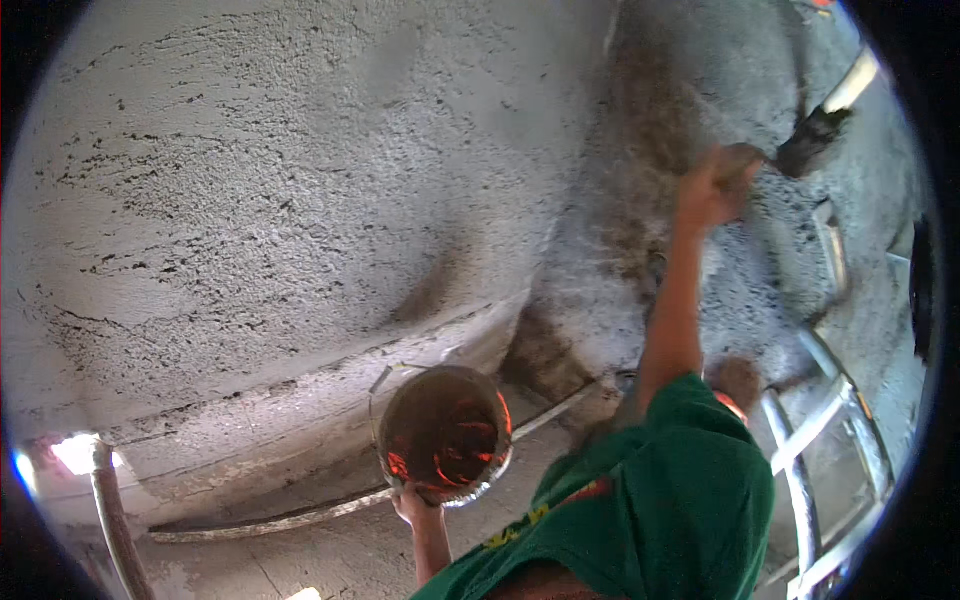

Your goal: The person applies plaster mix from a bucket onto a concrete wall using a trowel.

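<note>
My left hand [413,502] grips the near edge of a round bucket [447,374], whose open mouth faces me. Dark material and glowing orange-red patches show inside it, and its thin wire handle [372,405] hangs at the left. Up at the right, my right hand [712,192] is stretched out against the rough grey wall. Its fingers are closed around a dark brown rounded thing [741,162], too blurred to name. Just past that hand is a dark, clotted piece [812,145] with a pale stick-like end [854,80]; whether it touches the hand I cannot tell.
Rough, pitted plaster covers the wall [300,200] on the left, with a ledge along its foot. A long pole [300,519] lies on the floor below. Pale metal bars [810,440] stand at the lower right, and a wooden post [115,520] rises at the lower left.
</note>
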`<state>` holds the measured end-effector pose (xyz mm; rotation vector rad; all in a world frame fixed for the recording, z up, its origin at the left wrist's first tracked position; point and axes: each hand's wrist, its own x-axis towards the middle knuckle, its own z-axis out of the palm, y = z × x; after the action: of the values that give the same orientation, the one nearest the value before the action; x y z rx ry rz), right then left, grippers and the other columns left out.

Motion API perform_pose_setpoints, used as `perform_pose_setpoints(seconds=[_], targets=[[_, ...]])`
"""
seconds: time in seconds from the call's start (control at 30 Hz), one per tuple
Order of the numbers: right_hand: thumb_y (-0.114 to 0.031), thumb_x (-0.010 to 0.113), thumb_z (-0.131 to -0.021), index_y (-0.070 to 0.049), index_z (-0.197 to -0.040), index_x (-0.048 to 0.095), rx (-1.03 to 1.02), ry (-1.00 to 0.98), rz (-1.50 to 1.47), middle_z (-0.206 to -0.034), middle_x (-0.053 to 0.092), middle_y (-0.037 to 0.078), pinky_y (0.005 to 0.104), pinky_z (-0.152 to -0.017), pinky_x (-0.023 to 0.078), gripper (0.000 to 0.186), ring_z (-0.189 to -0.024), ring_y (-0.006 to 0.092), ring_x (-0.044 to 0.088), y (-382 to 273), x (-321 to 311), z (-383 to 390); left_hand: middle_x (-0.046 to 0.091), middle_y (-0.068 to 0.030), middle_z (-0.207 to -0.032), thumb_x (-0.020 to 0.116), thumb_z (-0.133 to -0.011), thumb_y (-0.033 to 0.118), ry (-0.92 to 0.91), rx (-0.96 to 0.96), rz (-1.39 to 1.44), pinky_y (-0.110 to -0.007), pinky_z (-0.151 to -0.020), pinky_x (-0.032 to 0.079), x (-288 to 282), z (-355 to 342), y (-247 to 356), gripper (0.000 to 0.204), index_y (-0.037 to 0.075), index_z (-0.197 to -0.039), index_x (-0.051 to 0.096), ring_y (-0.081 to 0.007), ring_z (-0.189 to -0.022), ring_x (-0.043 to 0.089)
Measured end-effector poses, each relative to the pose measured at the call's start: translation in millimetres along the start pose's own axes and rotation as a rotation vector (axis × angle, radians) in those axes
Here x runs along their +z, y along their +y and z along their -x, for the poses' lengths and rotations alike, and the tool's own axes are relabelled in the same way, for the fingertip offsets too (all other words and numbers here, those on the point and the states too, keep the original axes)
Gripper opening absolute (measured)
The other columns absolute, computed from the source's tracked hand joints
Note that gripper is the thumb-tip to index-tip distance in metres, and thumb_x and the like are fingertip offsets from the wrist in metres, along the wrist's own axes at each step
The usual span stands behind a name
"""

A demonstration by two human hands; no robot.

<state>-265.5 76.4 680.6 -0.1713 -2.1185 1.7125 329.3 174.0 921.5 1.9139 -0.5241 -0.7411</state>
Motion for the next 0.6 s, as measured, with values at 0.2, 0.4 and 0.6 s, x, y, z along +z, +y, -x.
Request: perform_pose_setpoints(seconds=[0.2, 0.4, 0.6], targets=[[-0.010, 0.054, -0.091, -0.008, -0.090, 0.056, 0.720, -1.046, -1.020, -0.081, 0.052, 0.000, 0.0273, -0.066, 0.045, 0.003, -0.071, 0.0129, 0.050, -17.5, 74.0, 269.6, 0.058, -0.0162, -0.096, 0.052, -0.064, -0.012, 0.069, 0.131, 0.026, -0.042, -0.062, 0.056, -32.0, -6.5, -21.3, 0.040, 0.003, -0.101, 0.047, -0.0311, -0.078, 0.062], [-0.019, 0.059, -0.091, -0.008, -0.140, 0.037, 0.865, -2.133, -0.660, -0.085, 0.060, 0.006, 0.0267, -0.053, 0.050, 0.055, -0.062, 0.0116, 0.057, -67.4, -208.6, 314.5, 0.055, -0.0080, -0.079, 0.055, -0.061, -0.009, -0.081, 0.174, -0.122, -0.031, -0.052, 0.049, -23.9, -17.0, -58.9, 0.033, 0.005, -0.090, 0.046, -0.0191, -0.065, 0.057], [-0.029, 0.060, -0.089, -0.005, -0.115, 0.058, 0.623, -2.603, 0.277, -0.072, 0.061, 0.006, 0.0287, -0.048, 0.048, 0.035, -0.055, 0.0126, 0.056, -100.1, -298.5, 211.6, 0.045, 0.0027, -0.072, 0.059, -0.066, -0.007, -0.379, 0.530, -0.190, -0.025, -0.058, 0.035, -32.8, -28.9, -86.0, 0.020, 0.006, -0.072, 0.044, -0.0086, -0.065, 0.039]])
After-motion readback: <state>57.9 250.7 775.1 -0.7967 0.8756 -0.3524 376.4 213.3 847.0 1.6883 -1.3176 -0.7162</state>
